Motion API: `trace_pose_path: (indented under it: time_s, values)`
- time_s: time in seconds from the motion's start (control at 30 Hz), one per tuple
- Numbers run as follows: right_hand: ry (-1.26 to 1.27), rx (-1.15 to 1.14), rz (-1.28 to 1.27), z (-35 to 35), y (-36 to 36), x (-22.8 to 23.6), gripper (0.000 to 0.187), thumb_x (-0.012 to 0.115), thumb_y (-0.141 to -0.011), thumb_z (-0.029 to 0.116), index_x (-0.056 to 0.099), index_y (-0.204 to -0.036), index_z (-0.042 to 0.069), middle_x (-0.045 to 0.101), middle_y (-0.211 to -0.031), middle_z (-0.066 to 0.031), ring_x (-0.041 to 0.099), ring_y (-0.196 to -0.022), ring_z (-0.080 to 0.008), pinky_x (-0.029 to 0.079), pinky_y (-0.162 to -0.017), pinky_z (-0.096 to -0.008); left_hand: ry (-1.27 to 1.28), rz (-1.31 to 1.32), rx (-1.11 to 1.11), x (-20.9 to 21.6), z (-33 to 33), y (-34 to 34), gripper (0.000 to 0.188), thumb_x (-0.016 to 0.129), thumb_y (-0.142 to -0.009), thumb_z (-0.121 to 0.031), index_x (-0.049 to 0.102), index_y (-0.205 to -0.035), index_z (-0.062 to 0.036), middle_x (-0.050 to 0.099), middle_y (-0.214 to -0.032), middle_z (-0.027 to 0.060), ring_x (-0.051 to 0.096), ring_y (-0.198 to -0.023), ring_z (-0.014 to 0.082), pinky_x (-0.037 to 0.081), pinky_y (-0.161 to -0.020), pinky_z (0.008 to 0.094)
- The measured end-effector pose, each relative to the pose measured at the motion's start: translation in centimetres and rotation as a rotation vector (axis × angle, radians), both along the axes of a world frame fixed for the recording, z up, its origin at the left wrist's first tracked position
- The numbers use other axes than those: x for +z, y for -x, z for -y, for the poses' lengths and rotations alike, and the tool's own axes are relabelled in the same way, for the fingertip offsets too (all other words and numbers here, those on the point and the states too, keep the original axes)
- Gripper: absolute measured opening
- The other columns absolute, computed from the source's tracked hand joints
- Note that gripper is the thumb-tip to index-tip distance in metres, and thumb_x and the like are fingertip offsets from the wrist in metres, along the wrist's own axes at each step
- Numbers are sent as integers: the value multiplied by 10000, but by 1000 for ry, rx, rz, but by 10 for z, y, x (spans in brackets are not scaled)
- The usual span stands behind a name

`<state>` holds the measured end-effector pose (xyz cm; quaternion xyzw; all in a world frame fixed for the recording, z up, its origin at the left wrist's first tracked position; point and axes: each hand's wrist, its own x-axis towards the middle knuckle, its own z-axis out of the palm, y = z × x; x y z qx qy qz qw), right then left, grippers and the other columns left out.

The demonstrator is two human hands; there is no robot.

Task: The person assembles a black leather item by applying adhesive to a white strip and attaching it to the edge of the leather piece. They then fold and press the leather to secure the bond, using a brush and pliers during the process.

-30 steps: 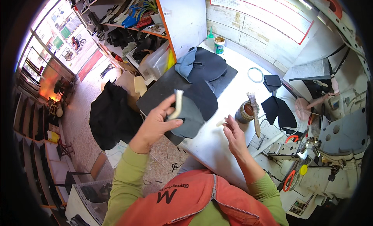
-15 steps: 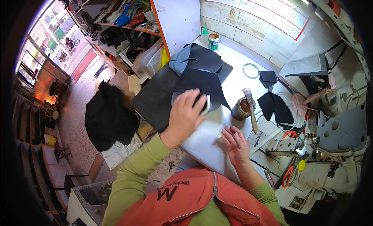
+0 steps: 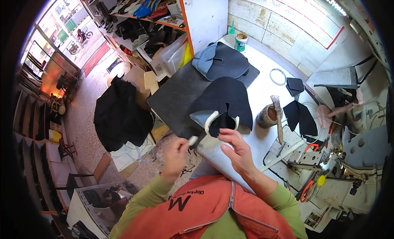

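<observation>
A black piece of sheet material [image 3: 232, 91] lies on the table, partly over a dark board [image 3: 172, 97]. Its near end has a notched opening, with a cream-white strip [image 3: 211, 120] curving along each side and blue-grey material showing at the left. My left hand [image 3: 174, 157], blurred, is closed in front of the board's near edge; a small white piece [image 3: 192, 141] sticks out from its fingertips. My right hand [image 3: 238, 150] is open, fingers stretched toward the near edge of the black piece, thumb apart. Whether its fingertips touch that edge, I cannot tell.
A second dark piece with a blue-grey flap [image 3: 221, 60] lies behind. At right stand a glue jar [image 3: 267, 116] and a brush [image 3: 278, 120] leaning across it. Further right are scissors [image 3: 305, 191] and a sewing machine [image 3: 353, 165]. Black cloth [image 3: 123, 116] hangs over things at left.
My left hand has left the black piece and drawn back toward me and to the left, uncovering the opening. My right hand has moved up to the near edge. The whole view has shifted slightly.
</observation>
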<state>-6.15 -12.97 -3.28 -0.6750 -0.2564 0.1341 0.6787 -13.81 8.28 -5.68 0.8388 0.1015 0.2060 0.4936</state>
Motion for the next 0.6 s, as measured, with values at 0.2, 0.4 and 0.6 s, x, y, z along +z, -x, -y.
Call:
trace_pose_path:
  time_s: [0.2,0.4,0.6]
  values:
    - [245,-8,-110,-49,-37,1,354,616,-872,94,562,-1214,17,496,-1005,-52,493,-902,-138,420,-815,-263,-584,-134,151,3,-69,26,127,606,-846,-66,524,-913,4,580,-978,138,545,-914,288,434,-806,375]
    - [180,-125,223,-53,-36,36,198,632,-828,20,583,-1019,37,476,-823,-11,438,-701,-114,386,-639,-241,-175,-131,-81,21,-47,8,439,646,-857,-153,440,-1202,25,524,-1228,188,527,-1077,265,420,-912,363]
    - [-57,30,157,-36,-48,59,668,573,-785,-138,335,-1372,77,421,-768,17,379,-664,-55,329,-623,-187,757,-93,-448,50,-8,-37,361,636,-875,-108,470,-1183,-17,552,-1129,57,520,-1050,131,435,-872,268]
